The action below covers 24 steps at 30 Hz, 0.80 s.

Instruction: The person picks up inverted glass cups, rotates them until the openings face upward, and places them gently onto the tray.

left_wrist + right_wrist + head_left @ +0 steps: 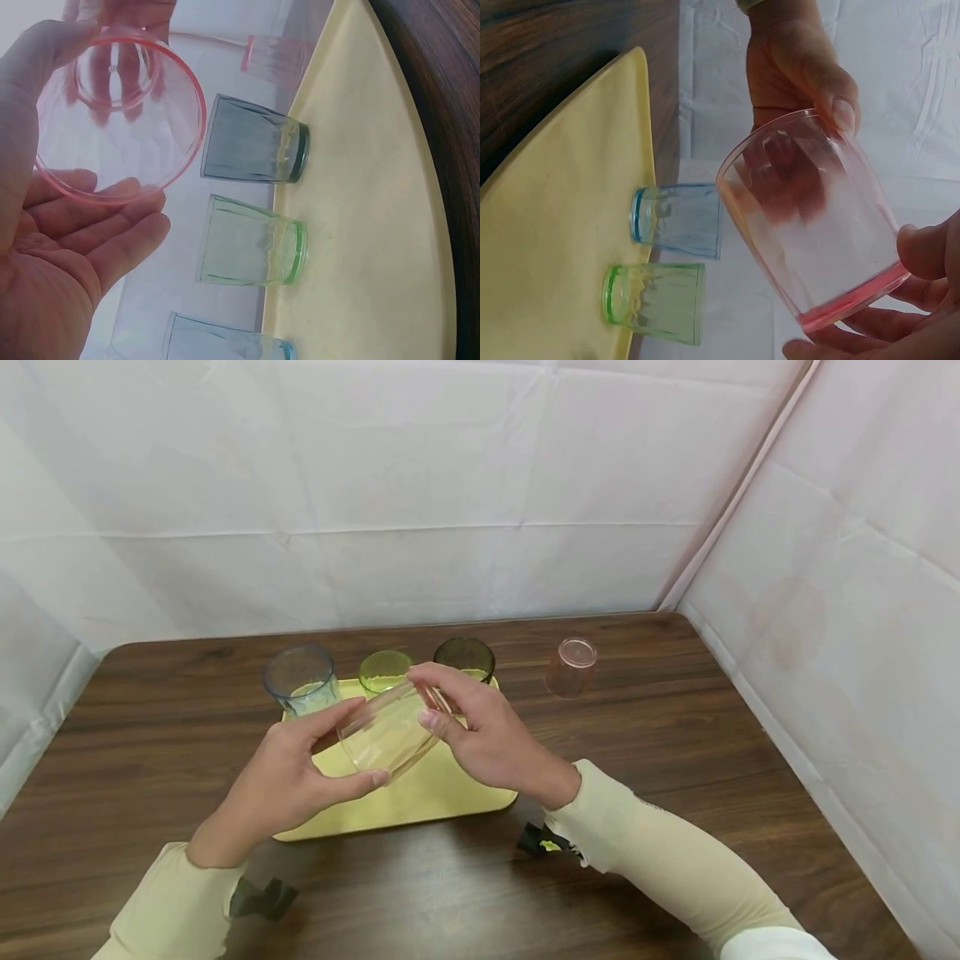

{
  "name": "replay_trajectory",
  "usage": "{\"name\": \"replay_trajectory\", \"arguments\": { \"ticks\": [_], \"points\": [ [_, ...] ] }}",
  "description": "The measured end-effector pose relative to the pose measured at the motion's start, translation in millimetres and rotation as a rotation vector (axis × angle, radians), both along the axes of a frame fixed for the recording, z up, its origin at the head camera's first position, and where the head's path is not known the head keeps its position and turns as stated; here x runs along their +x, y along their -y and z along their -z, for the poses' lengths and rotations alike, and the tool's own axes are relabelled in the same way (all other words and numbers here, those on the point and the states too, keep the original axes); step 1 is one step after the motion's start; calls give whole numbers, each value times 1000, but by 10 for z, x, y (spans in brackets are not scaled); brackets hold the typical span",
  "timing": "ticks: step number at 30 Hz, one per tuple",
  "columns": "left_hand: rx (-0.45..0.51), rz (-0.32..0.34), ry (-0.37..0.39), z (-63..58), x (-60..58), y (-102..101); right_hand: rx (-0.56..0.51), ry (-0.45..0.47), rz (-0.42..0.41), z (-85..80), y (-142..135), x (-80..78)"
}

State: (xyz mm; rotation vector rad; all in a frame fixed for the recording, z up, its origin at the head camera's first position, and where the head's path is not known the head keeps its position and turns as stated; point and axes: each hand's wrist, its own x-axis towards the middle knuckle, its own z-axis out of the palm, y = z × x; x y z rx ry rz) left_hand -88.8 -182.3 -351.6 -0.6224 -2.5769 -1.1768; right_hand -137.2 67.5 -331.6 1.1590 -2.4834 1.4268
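Above the yellow tray [420,797], a clear pink tumbler [386,735] is held tilted on its side between both hands. My left hand [288,768] grips it around the rim end, thumb on the near side. With thumb and fingers, my right hand [487,727] pinches the thicker pink base [855,300]. In the left wrist view the tumbler's round mouth [201,127] faces the camera and nothing shows inside. Behind it, a blue tumbler [303,681], a green tumbler [385,668] and a dark grey tumbler [251,142] stand upright in a row along the tray's far side.
Another pink tumbler [572,668] stands upside down on the brown wooden table [660,727], right of the tray. White cloth walls [420,485] enclose the table at the back and sides. Dark straps [543,841] hang beneath both wrists.
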Motion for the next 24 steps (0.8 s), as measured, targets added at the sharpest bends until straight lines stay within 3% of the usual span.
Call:
{"name": "replay_trajectory", "arguments": {
  "ticks": [3, 8, 11, 17, 24],
  "points": [
    [-25, -2, -8, -12, -18, -12, 71, -127, 29, 10, 3, 18],
    [-72, -10, 13, -50, -58, -54, 189, -517, 68, 35, 44, 76],
    [-90, -18, 19, -74, -80, -78, 243, -679, 46, 48, 77, 132],
    [-131, -42, -19, -108, -102, -94, 388, -803, -7, 82, 130, 216],
    [-153, -87, -27, -142, -89, -122, 431, -923, 61, 154, 196, 223]
  ]
}}
